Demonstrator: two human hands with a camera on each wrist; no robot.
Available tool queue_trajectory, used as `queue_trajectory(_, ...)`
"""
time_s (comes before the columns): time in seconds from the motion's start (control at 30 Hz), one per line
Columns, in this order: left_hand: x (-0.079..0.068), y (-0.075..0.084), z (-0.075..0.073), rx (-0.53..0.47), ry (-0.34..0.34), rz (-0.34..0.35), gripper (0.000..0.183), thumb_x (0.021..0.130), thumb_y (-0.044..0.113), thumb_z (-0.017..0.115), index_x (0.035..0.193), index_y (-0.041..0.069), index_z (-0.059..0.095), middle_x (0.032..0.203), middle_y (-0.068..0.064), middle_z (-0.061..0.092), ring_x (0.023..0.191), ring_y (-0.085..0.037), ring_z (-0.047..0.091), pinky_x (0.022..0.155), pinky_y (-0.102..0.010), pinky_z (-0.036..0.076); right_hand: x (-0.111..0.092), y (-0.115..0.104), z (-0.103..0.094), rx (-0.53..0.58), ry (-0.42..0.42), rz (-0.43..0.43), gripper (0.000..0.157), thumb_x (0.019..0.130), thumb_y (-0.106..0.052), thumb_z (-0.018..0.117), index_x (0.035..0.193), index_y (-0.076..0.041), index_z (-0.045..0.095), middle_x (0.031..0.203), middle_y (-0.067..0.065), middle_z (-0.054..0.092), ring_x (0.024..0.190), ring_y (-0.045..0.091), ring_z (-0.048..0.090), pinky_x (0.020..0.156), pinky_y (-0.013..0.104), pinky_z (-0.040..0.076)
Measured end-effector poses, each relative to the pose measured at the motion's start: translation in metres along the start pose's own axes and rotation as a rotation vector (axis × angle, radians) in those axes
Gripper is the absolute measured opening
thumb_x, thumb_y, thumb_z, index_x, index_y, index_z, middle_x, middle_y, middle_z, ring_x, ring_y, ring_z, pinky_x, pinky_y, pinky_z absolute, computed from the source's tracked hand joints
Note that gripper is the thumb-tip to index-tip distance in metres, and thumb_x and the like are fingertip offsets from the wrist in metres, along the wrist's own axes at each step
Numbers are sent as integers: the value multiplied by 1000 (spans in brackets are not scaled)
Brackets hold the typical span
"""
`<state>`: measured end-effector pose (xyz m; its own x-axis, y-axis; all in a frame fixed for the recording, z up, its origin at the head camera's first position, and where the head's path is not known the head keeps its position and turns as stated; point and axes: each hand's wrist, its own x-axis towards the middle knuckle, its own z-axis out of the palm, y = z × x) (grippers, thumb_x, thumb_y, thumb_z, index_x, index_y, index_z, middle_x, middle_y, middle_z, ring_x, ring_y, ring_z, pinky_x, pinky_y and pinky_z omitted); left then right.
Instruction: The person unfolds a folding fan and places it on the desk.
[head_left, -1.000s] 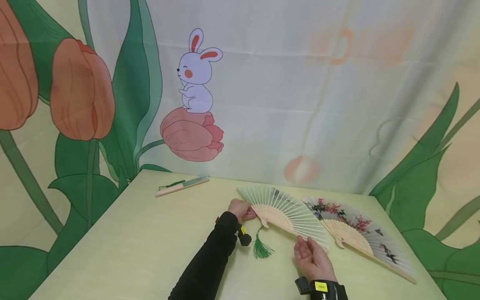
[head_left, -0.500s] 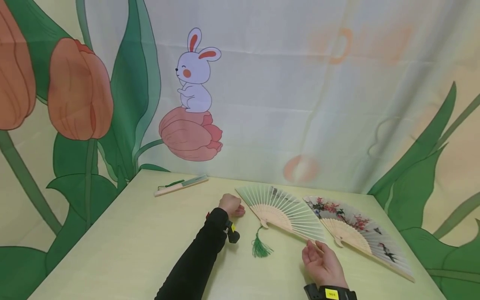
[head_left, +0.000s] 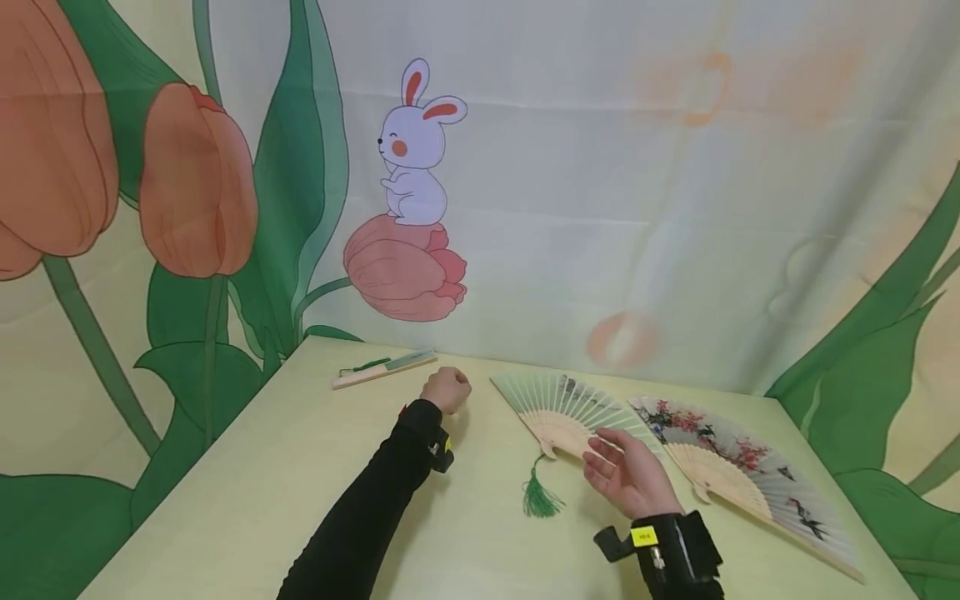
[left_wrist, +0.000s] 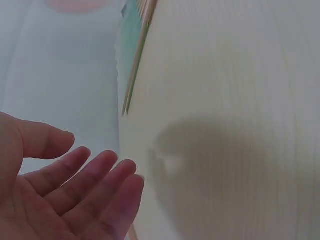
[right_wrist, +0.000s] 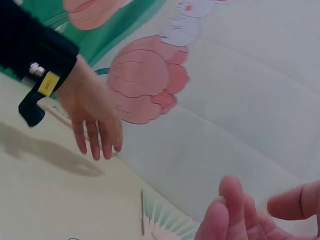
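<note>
A pale green folding fan (head_left: pixel 543 404) lies spread on the table, its green tassel (head_left: pixel 542 498) trailing toward the front. My right hand (head_left: pixel 628 473) hovers over the fan's lower right part with loosely bent fingers, holding nothing and hiding some of the ribs. Left of the fan, my left hand (head_left: pixel 446 390) is raised above the table, its shadow falling below it in the left wrist view. Its fingers (left_wrist: pixel 107 195) are relaxed with nothing between them and the thumb. Just beyond this hand rests a folded fan (head_left: pixel 384 369) with a green cord.
To the right, a second spread fan (head_left: pixel 750 467) with red blossoms and birds reaches toward the table's right edge. Behind the pale yellow table (head_left: pixel 247 500) hangs a cloth backdrop (head_left: pixel 555 208) printed with tulips and a rabbit.
My left hand has come off the green fan's left edge and moved left and back toward the folded fan. My right hand has let go of the fan's right edge and risen over it.
</note>
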<state>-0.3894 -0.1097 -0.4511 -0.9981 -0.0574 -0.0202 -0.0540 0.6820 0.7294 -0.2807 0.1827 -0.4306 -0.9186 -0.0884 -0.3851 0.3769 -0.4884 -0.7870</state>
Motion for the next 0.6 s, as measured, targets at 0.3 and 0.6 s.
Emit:
queue_trajectory(0.3, 11, -28, -37, 273, 43, 17, 13, 94, 15, 53, 98, 6, 63, 91, -8, 61, 78, -25, 55, 68, -42, 47, 22, -3, 47, -434, -99, -169, 40, 103, -24, 50, 132, 3, 44, 111, 17, 56, 83, 25, 65, 78, 34, 57)
queue_trajectory(0.6, 22, -53, -63, 574, 93, 26, 8, 91, 10, 57, 87, 7, 63, 80, -10, 63, 71, -27, 59, 66, -46, 51, 62, -2, 71, -772, -136, -222, 33, 102, -19, 49, 127, 3, 50, 113, 26, 56, 89, 38, 63, 74, 40, 58)
